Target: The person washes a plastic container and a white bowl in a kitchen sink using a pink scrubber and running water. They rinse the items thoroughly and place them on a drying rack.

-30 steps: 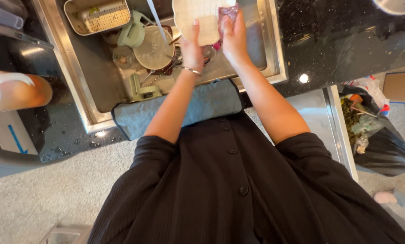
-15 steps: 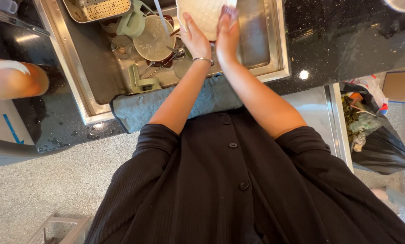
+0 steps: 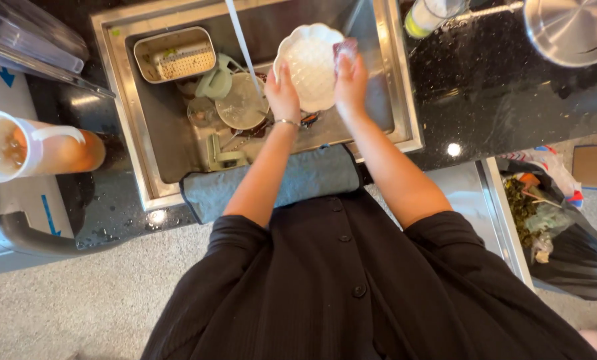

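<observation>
Left grip (image 3: 283, 93) clamping white scalloped plate (image 3: 308, 63), right grip (image 3: 350, 79) pressing pink sponge (image 3: 346, 49); best scrubbed tilted over sink (image 3: 398, 80), rim supported firmly.

metal tray (image 3: 175, 55) | green mug (image 3: 213, 83) | jug (image 3: 35, 145) | bin bag (image 3: 565, 240)

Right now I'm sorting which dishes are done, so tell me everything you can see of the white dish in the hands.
The white dish is a small round bowl or plate with a scalloped rim, glossy like ceramic. It is held tilted over the steel sink. The left hand grips its lower left edge; the right hand presses a pinkish sponge against its right side.
</observation>
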